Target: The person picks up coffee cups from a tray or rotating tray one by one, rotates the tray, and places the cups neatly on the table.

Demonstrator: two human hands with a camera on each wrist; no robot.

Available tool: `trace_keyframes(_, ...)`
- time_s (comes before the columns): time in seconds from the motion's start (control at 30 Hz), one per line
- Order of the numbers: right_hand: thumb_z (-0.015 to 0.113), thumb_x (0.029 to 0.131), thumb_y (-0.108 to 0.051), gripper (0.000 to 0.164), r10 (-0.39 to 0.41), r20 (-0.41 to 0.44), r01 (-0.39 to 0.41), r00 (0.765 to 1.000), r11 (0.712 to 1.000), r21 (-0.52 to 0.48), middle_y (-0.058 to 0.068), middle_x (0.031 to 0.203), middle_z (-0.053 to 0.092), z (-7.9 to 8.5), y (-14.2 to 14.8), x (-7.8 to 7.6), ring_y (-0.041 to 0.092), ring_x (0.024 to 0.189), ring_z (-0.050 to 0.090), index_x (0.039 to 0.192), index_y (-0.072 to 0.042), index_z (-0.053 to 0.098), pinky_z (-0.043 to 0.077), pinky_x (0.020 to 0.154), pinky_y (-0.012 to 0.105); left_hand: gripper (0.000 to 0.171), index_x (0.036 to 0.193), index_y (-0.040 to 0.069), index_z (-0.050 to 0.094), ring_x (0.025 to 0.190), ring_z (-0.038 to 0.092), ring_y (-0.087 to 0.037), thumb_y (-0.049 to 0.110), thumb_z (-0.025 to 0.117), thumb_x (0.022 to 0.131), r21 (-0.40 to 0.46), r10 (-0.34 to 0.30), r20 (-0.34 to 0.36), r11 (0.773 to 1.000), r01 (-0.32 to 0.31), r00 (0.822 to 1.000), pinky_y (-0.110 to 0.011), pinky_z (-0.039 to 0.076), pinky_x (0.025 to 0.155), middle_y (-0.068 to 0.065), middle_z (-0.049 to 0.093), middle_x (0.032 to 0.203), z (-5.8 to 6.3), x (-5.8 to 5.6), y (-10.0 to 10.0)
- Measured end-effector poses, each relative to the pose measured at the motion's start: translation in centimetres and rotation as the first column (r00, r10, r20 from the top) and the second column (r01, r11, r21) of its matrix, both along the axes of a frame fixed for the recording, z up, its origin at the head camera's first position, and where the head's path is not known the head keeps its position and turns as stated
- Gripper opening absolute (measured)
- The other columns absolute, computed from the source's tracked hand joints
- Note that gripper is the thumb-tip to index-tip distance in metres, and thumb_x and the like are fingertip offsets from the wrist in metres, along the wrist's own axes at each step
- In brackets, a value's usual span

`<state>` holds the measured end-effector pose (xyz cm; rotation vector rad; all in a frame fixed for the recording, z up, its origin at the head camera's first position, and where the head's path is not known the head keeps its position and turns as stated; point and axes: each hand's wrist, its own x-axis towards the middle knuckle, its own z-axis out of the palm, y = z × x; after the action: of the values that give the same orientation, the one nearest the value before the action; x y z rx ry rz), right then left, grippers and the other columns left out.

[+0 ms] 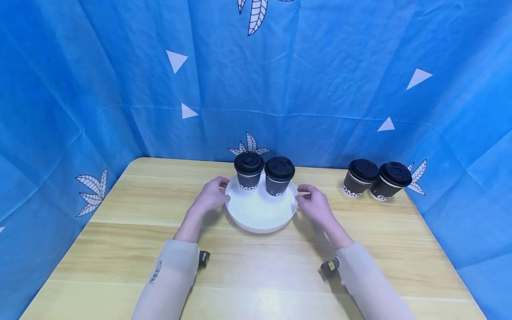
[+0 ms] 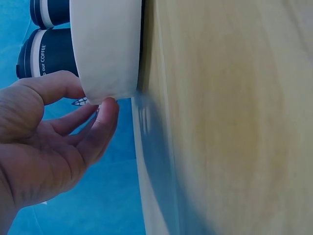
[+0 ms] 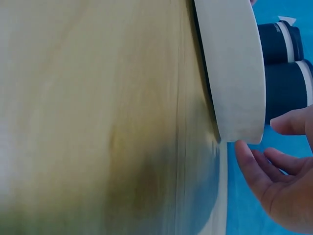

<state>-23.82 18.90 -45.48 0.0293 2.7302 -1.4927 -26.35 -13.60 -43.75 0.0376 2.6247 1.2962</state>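
Note:
A white round bowl [image 1: 256,218], shallow and wide, rests on the wooden table. Two black lidded paper coffee cups, a left cup [image 1: 248,171] and a right cup [image 1: 279,177], stand upright inside it toward the back. At the bowl's left rim my left hand [image 1: 211,194] pinches the edge, with the thumb [image 2: 66,85] at the rim and fingertips [image 2: 110,105] against the outer wall. On the opposite side my right hand [image 1: 314,203] holds the right edge, its thumb [image 3: 288,122] close by the rim and a fingertip [image 3: 240,147] touching the wall.
Two more lidded black coffee cups stand at the table's back right: one cup [image 1: 361,178] upright, and another cup [image 1: 390,181] beside it. Blue patterned cloth [image 1: 240,80] hangs behind the table [image 1: 256,275] and along both sides.

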Motion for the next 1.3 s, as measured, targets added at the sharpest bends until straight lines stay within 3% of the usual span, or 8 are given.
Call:
trace_keyframes(0.47,0.059,0.098,-0.008,0.043,0.027,0.028,-0.025,0.999,0.999,-0.047,0.026,0.128,0.068,-0.8,0.0,-0.4,0.034,0.112,0.070,0.139,0.005,0.058,0.062,0.089,0.036,0.058,0.146,-0.004,0.049,0.124,0.060,-0.037,-0.004,0.060,0.089,0.010,0.012,-0.009,1.000,-0.012,1.000,-0.044,0.055,0.100,-0.022,0.057,0.142,0.0,-0.7,0.0)
trace_keyframes(0.73,0.062,0.099,-0.007,0.044,0.032,0.032,-0.031,0.999,0.999,-0.041,0.026,0.135,0.064,-0.8,0.2,0.2,0.036,0.116,0.068,0.140,0.005,0.057,0.062,0.091,0.037,0.059,0.146,-0.006,0.049,0.126,0.059,-0.039,0.002,0.065,0.090,-0.006,0.024,-0.017,1.000,-0.024,1.000,-0.048,0.051,0.107,-0.023,0.059,0.140,0.3,0.0,0.0)
trace_keyframes(1.0,0.062,0.098,-0.009,0.047,0.036,0.041,-0.035,0.999,0.999,-0.023,0.026,0.135,0.064,-0.8,0.2,0.9,0.035,0.114,0.068,0.142,0.005,0.055,0.061,0.092,0.038,0.059,0.144,-0.008,0.048,0.125,0.059,-0.039,0.001,0.066,0.089,-0.014,0.030,0.007,0.999,-0.030,1.000,-0.048,0.052,0.107,-0.024,0.059,0.139,0.5,0.9,0.2)
trace_keyframes(1.3,0.067,0.095,-0.013,0.053,0.026,0.068,-0.024,0.997,0.999,-0.029,0.020,0.137,0.063,-0.8,0.1,1.6,0.032,0.116,0.066,0.145,0.001,0.055,0.060,0.093,0.039,0.060,0.144,-0.008,0.048,0.123,0.060,-0.037,0.005,0.067,0.088,-0.055,0.015,-0.002,0.998,-0.015,1.000,-0.049,0.051,0.107,-0.025,0.061,0.136,0.0,0.9,0.2)
